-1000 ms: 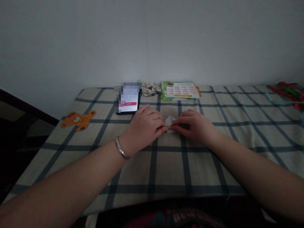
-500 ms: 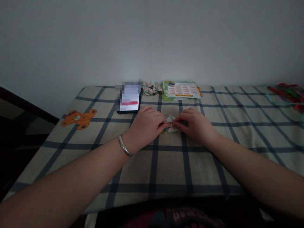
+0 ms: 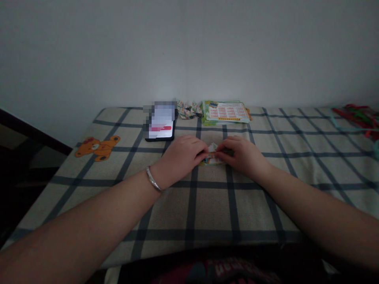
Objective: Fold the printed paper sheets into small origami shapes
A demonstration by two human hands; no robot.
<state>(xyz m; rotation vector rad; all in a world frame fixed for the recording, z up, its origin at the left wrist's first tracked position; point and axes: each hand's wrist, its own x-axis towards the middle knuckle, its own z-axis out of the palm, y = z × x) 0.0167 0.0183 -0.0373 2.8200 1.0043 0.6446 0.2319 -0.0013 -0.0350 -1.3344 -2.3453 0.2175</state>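
Observation:
A small printed paper piece (image 3: 212,157), partly folded, lies on the checked cloth between my hands. My left hand (image 3: 187,156), with a silver bangle at the wrist, pinches its left side between thumb and fingers. On the right side, my right hand (image 3: 241,156) grips the paper in the same way. The fingertips hide parts of both edges. Beyond my hands rests a stack of printed sheets (image 3: 226,112), with folded paper pieces (image 3: 189,110) at its left.
A phone (image 3: 161,122) with a lit screen lies left of the folded pieces. An orange bear cutout (image 3: 97,148) is near the left edge of the checked tablecloth (image 3: 166,213). Red and green items (image 3: 361,116) lie at the far right. A wall rises behind.
My left hand has shifted slightly, and its fingers sit a little lower. The upper part of the paper has been pressed or turned down, so more of its printed front shows.

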